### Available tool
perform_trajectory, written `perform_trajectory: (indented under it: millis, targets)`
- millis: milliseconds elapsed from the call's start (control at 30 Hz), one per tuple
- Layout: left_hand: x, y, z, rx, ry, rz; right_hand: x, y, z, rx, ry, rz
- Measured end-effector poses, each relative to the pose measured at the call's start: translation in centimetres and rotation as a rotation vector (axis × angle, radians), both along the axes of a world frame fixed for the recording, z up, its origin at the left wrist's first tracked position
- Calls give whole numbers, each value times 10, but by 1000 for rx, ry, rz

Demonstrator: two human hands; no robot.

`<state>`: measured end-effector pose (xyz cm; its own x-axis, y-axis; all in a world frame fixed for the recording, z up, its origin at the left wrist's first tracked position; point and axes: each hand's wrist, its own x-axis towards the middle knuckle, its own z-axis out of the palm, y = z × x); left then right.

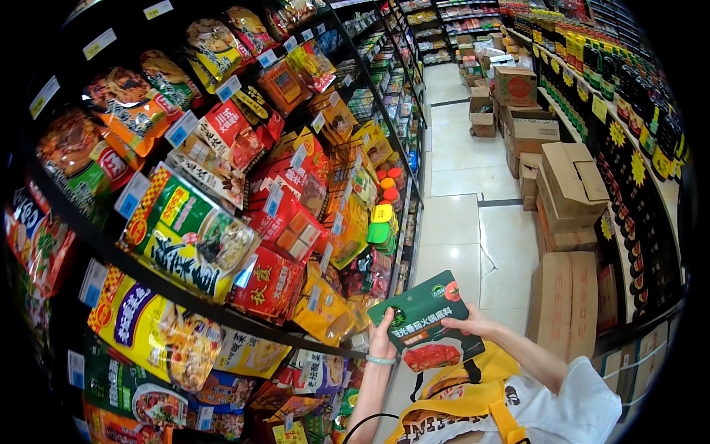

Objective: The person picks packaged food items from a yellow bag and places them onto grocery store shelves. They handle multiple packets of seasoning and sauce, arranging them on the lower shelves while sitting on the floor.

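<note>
A dark green food pouch (430,324) with pictures of tomatoes and a red dish is held in front of my body, its printed face up. My left hand (383,337) grips its left edge, thumb on the front, and a pale bracelet circles that wrist. On the pouch's right side, my right hand (471,322) holds on with the thumb across the front. Just left of the pouch, a yellow packet (324,313) hangs on the shelf rack. Below the hands, a yellow apron (444,408) covers part of a white shirt.
Racks of hanging seasoning packets (188,238) fill the left side, with a black shelf rail (222,316) curving past. Cardboard boxes (563,299) stand stacked along the right of the tiled aisle (452,222). Beyond them, shelves hold dark bottles (627,83).
</note>
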<state>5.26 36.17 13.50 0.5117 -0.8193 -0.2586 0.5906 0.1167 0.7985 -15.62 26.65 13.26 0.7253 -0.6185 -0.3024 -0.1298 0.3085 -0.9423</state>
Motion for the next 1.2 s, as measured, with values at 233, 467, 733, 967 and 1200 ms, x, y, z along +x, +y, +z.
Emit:
perform_trajectory:
  millis: [233, 467, 733, 967, 1200]
  targets:
    - [22, -127, 34, 19, -147, 144, 51, -153, 13, -2, -17, 95]
    - [13, -221, 44, 75, -171, 359, 75, -281, 33, -88, -145, 267]
    - [-23, -261, 13, 126, -107, 519, 73, -341, 12, -7, -22, 374]
    - [-39, -328, 18, 191, -126, 486, 53, -402, 13, 160, -169, 291]
    - [-7, -432, 46, 221, -330, 363, 70, -471, 24, 252, -268, -38]
